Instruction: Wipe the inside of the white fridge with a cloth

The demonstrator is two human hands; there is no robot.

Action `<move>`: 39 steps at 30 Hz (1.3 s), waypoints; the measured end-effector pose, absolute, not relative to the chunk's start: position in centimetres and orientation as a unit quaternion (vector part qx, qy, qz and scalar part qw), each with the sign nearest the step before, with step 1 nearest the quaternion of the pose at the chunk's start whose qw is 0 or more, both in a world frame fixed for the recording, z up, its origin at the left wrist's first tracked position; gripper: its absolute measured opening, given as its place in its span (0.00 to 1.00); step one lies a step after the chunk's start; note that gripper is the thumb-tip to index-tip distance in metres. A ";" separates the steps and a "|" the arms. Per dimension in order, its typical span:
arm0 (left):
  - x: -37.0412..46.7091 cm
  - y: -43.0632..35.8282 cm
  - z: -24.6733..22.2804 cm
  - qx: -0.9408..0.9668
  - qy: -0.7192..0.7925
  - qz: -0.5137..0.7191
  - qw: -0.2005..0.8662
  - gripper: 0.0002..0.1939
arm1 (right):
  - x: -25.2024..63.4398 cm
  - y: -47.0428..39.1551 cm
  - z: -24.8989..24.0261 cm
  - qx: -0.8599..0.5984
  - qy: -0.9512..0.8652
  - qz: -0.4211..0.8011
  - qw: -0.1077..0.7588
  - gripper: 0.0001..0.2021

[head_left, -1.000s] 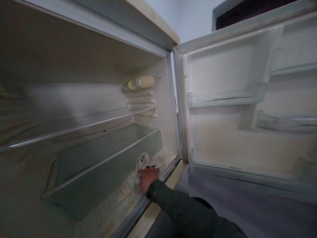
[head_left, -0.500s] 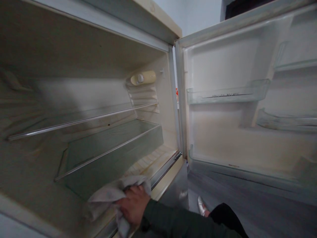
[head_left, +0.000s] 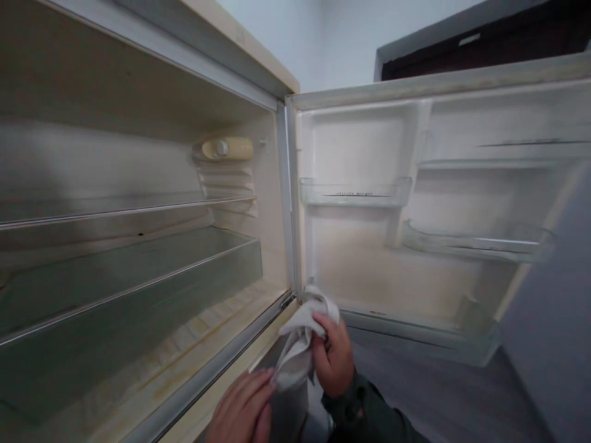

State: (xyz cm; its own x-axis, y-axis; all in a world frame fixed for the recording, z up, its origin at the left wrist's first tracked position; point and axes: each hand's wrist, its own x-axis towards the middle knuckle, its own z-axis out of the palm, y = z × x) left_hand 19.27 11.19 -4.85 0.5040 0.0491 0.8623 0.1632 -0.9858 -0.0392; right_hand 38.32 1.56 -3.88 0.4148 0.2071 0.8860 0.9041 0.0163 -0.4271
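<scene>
A white cloth (head_left: 300, 329) hangs bunched at the hinge-side corner of an open refrigerator, in front of the lower sill (head_left: 217, 363). My right hand (head_left: 333, 355), in a dark green sleeve, is closed around the cloth's upper right part, thumb and fingers pinching it. My left hand (head_left: 244, 406) comes in from the bottom edge beside the sill. Its fingers are stretched out side by side, and their tips meet the cloth's lower left edge. Whether they grip any of it cannot be made out. The cloth's lower end hangs between both hands.
Left of the hands, the refrigerator holds a glass shelf (head_left: 120, 209) and a greenish clear drawer (head_left: 152, 314). Yellowish stains mark its floor (head_left: 175, 369). The open door (head_left: 360, 258) carries clear bins, one a small upper bin (head_left: 355, 194). Grey flooring (head_left: 392, 381) lies below.
My right hand has carried the cloth from the compartment floor rightwards to the hinge corner. My left hand has come into view. The view has turned right, showing more of the door.
</scene>
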 end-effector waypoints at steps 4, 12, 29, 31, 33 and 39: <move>27.3 10.8 0.1 -0.828 -0.029 -0.557 0.052 0.13 | 41.8 -1.0 5.6 -0.621 -0.406 -0.414 0.527 0.16; 37.5 13.3 -0.8 -0.834 0.021 -0.546 0.069 0.13 | 47.1 7.4 13.6 -0.660 -0.617 -0.306 0.301 0.30; 38.6 13.6 -2.2 -0.879 0.009 -0.475 0.037 0.16 | 53.0 -0.1 11.4 -0.817 -0.437 -0.372 0.056 0.18; 38.6 13.6 -2.2 -0.883 0.007 -0.468 0.033 0.16 | 52.8 -0.6 11.5 -0.806 -0.458 -0.374 -0.003 0.17; 38.6 13.7 -2.2 -0.886 0.007 -0.462 0.033 0.16 | 52.0 -0.9 11.6 -0.773 -0.529 -0.336 -0.098 0.16; 39.0 14.0 -2.9 -0.875 0.001 -0.483 0.037 0.15 | 46.3 0.1 18.8 -0.595 -0.663 -0.444 -0.094 0.20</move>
State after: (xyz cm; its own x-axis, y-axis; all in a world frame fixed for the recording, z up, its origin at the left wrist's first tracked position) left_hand 38.99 13.95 -2.91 0.5333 -0.0380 0.8451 0.0331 -0.9973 -0.0658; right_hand 46.35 0.06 18.78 -0.2736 0.8729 0.4040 0.7065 -0.1027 0.7003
